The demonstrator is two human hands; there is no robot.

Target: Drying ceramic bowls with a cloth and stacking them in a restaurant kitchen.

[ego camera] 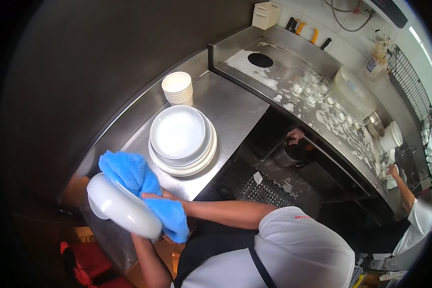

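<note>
A white bowl [124,208] is tilted on its side at the lower left, its outer surface and base facing away from me. My left hand [144,240] holds it from below and is mostly hidden behind it. With my right hand [160,194] I grip a fluffy blue cloth [129,172], which is bunched against the bowl's open side and hangs down past its rim. Beside them, a stack of white plates [178,133] stands on the steel counter [234,97]. Behind the plates is a stack of cream-white cups [178,86].
A soapy steel counter [288,77] holds upturned glasses [311,88], a large translucent tub [352,93] and a metal bowl [375,124]. Knives [325,44] hang behind it. A co-worker [414,219] reaches in at the far right. Red chairs [91,257] stand lower left.
</note>
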